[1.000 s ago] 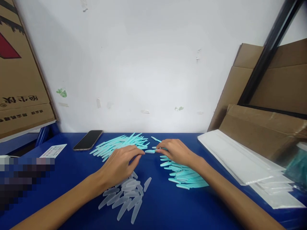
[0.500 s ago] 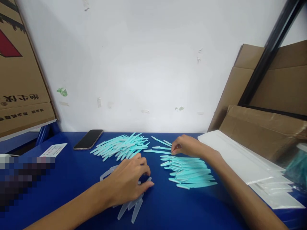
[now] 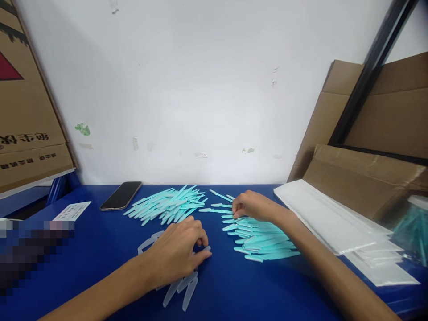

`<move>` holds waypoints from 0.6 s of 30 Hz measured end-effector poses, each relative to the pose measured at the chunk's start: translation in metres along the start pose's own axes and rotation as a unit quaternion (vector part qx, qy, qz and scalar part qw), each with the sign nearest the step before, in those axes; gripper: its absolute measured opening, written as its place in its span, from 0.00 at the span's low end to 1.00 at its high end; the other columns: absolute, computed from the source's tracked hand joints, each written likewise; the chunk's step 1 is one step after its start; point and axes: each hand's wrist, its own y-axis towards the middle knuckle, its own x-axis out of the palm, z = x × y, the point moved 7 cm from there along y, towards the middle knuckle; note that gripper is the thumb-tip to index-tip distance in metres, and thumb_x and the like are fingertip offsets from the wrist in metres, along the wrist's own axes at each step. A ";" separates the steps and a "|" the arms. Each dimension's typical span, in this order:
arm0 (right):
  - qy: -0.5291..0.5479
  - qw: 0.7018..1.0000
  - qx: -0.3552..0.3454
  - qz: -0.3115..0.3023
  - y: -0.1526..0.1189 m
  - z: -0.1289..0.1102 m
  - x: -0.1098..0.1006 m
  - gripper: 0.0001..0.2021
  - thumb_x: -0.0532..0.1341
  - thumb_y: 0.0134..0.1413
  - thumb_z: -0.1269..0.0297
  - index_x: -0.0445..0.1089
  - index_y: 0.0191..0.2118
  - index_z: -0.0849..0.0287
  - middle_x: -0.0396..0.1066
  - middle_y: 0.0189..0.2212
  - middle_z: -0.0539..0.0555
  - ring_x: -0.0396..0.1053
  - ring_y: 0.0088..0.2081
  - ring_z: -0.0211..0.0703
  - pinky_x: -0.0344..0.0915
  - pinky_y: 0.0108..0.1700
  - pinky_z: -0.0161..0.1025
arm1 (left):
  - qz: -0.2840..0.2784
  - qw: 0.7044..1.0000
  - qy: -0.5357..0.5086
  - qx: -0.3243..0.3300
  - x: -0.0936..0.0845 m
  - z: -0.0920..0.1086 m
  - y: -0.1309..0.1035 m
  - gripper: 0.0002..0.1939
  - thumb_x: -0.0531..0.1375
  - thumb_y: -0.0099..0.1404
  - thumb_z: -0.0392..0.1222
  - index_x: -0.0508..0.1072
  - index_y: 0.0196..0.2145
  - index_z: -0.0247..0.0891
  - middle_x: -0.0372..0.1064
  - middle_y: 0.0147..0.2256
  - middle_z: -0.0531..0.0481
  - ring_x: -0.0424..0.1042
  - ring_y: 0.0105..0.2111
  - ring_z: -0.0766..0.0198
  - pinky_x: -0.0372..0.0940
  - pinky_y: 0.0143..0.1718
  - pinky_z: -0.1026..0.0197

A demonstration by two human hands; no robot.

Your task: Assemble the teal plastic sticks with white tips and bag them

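Left hand (image 3: 177, 252): one, over the clear caps (image 3: 190, 294); fingers curled, thumb apart from them; contact with a cap cannot be told.
Right hand (image 3: 254, 206): one, fingertips drawn together at the ends of a few separate sticks (image 3: 214, 211); whether one is pinched cannot be told.
Clear caps: one scatter on the desk (image 3: 110, 249), partly hidden by the left hand, some showing at its 6 o'clock.
Teal pile (image 3: 167, 206): one, criss-crossed, at the left hand's 12 o'clock.
Teal row (image 3: 264, 238): one, overlapping, roughly parallel (handsomely fanned), at the right hand's 6 o'clock.
Phone (image 3: 121, 195): one, dark screen up, at the teal pile's 9 o'clock.
Card (image 3: 72, 211): one, printed, between the phone's 8 and 9 o'clock.
White sleeves (image 3: 327, 220): one stack, at the right hand's 3 o'clock
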 end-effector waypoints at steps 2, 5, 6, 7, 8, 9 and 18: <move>-0.020 1.000 0.005 0.011 0.001 -0.002 0.000 0.05 0.66 0.54 0.59 0.78 0.33 0.53 0.78 0.30 0.47 0.74 0.31 0.39 0.58 0.30 0.32 | 0.001 1.000 -0.003 -0.002 0.000 0.000 0.001 0.08 0.60 0.66 0.48 0.75 0.35 0.43 0.71 0.36 0.51 0.67 0.39 0.57 0.57 0.36 0.58; -0.041 0.999 0.010 0.020 0.003 -0.003 0.001 0.04 0.65 0.55 0.62 0.77 0.33 0.54 0.79 0.31 0.48 0.74 0.33 0.40 0.57 0.30 0.32 | 0.002 1.000 -0.012 0.002 0.002 -0.001 0.002 0.09 0.59 0.67 0.48 0.75 0.35 0.42 0.71 0.35 0.51 0.67 0.39 0.58 0.57 0.35 0.59; -0.050 0.998 0.010 0.022 0.004 -0.003 0.001 0.04 0.64 0.55 0.63 0.77 0.34 0.54 0.79 0.32 0.49 0.74 0.34 0.41 0.57 0.30 0.32 | 0.001 1.000 -0.016 0.002 0.002 -0.002 0.002 0.09 0.59 0.67 0.48 0.74 0.35 0.42 0.71 0.35 0.52 0.67 0.39 0.59 0.57 0.35 0.59; -0.058 0.998 0.008 0.022 0.004 -0.004 0.001 0.04 0.64 0.56 0.64 0.77 0.34 0.55 0.79 0.32 0.49 0.75 0.35 0.41 0.57 0.30 0.32 | 0.001 1.000 -0.019 0.003 0.003 -0.003 0.002 0.08 0.59 0.67 0.47 0.74 0.35 0.42 0.70 0.35 0.52 0.67 0.39 0.59 0.57 0.35 0.59; -0.067 0.997 0.005 0.023 0.005 -0.005 0.002 0.05 0.63 0.57 0.65 0.77 0.34 0.55 0.79 0.33 0.50 0.75 0.35 0.41 0.57 0.30 0.32 | 0.001 1.000 -0.022 0.005 0.003 -0.003 0.002 0.08 0.59 0.67 0.47 0.73 0.35 0.42 0.70 0.35 0.52 0.67 0.39 0.60 0.58 0.35 0.60; -0.078 0.997 0.001 0.024 0.005 -0.006 0.002 0.05 0.62 0.57 0.66 0.77 0.34 0.55 0.79 0.33 0.50 0.75 0.36 0.42 0.57 0.31 0.32 | 0.001 1.000 -0.025 0.009 0.004 -0.002 0.002 0.07 0.59 0.67 0.47 0.73 0.35 0.42 0.70 0.36 0.53 0.67 0.39 0.60 0.58 0.35 0.60; -0.182 0.981 -0.044 0.057 0.005 -0.026 0.006 0.06 0.59 0.60 0.72 0.74 0.37 0.59 0.77 0.38 0.56 0.74 0.39 0.45 0.57 0.33 0.34 | 0.069 0.996 -0.048 0.001 -0.014 0.000 0.002 0.11 0.53 0.71 0.48 0.71 0.37 0.41 0.71 0.35 0.51 0.68 0.36 0.60 0.60 0.35 0.59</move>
